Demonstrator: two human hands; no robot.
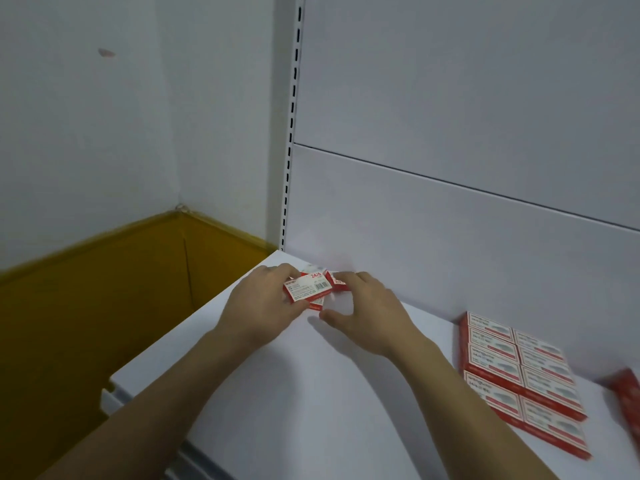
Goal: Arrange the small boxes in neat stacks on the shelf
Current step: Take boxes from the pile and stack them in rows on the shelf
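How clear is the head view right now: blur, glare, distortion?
Head view: the box in the left hand is sharp enough, its 24/6 readable; the stacked boxes on the right are smeared; the slotted upright bows slightly from the wide lens; light is soft, shadows faint, no glare.

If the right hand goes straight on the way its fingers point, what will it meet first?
Probably the small red box ahead of the right hand; its fingers seem to touch it, but blur hides contact.
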